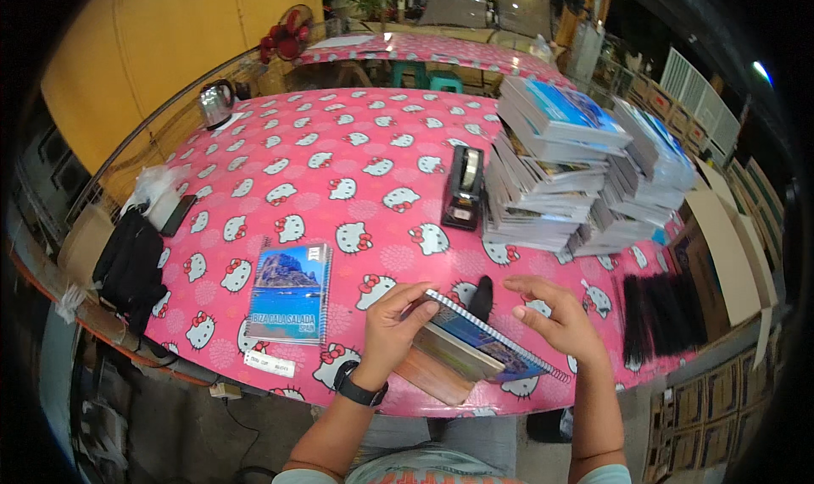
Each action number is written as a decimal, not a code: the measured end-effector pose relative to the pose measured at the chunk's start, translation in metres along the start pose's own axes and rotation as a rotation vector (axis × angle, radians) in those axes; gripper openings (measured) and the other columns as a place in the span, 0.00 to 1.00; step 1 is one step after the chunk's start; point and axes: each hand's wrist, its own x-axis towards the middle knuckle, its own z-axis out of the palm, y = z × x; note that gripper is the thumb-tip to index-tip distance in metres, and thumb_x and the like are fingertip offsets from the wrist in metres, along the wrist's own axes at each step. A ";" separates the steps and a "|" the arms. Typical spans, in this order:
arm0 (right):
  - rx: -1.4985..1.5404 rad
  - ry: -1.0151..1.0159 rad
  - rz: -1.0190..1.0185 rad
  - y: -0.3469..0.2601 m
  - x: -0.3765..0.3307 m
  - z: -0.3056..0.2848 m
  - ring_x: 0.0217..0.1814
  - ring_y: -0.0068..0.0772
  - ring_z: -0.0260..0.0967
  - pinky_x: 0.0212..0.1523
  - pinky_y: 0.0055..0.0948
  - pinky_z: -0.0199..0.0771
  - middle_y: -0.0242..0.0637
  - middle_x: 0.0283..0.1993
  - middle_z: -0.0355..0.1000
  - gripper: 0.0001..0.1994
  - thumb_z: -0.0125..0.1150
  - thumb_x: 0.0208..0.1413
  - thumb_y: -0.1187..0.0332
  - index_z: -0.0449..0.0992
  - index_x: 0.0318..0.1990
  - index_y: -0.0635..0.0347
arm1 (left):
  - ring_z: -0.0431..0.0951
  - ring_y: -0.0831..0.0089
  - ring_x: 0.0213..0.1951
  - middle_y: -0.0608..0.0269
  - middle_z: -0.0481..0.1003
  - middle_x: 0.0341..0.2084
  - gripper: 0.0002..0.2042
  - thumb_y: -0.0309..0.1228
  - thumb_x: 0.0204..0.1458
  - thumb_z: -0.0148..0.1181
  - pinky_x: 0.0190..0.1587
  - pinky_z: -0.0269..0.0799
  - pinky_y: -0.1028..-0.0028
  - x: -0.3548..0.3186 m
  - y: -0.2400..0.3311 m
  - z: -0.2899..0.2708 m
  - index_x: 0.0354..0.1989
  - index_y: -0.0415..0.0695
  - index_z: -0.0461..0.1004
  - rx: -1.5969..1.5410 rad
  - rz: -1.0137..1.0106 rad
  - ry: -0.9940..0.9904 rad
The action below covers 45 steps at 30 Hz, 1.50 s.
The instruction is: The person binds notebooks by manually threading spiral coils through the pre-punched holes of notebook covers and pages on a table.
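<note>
My left hand (pixel 390 330), with a black watch on the wrist, pinches the upper left corner of a spiral-bound notebook (pixel 500 342). The notebook is tilted, its coil running along the upper right edge and one coil end sticking out at the lower right. Beneath it shows a brown wooden board (pixel 437 378) at the near table edge. My right hand (pixel 561 319) is open above the coil side, thumb and fingers apart. Behind the notebook lies a small black object (pixel 482 297), partly hidden. Another spiral notebook (pixel 289 293) with a blue sea-and-rock cover lies flat to the left.
Tall stacks of unbound booklets (pixel 551 170) stand at the right, beside a black tape dispenser (pixel 465 187). Black coil bundles (pixel 661 319) lie near an open carton (pixel 721 238). At the left are a black bag (pixel 130 264), a phone (pixel 179 215) and a kettle (pixel 216 104).
</note>
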 end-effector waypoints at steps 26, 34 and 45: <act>-0.318 0.318 -0.304 -0.072 0.006 0.037 0.27 0.39 0.65 0.25 0.32 0.65 0.38 0.26 0.63 0.10 0.67 0.41 0.71 0.72 0.30 0.62 | 0.76 0.77 0.35 0.62 0.75 0.32 0.08 0.22 0.47 0.63 0.38 0.71 0.78 -0.014 0.027 0.035 0.36 0.38 0.74 0.006 0.113 -0.095; -0.452 0.311 -0.251 -0.078 0.007 0.041 0.28 0.43 0.67 0.27 0.36 0.68 0.41 0.29 0.67 0.10 0.64 0.44 0.73 0.71 0.33 0.63 | 0.73 0.73 0.29 0.60 0.74 0.28 0.10 0.29 0.47 0.63 0.32 0.67 0.76 -0.009 0.018 0.038 0.37 0.40 0.75 0.202 0.211 -0.080; -0.295 0.266 -0.411 -0.116 0.026 0.029 0.28 0.38 0.68 0.26 0.32 0.69 0.39 0.28 0.67 0.10 0.65 0.44 0.72 0.71 0.33 0.64 | 0.70 0.68 0.28 0.64 0.72 0.23 0.07 0.30 0.45 0.62 0.42 0.59 0.69 0.023 0.059 -0.004 0.33 0.43 0.75 0.345 0.521 -0.198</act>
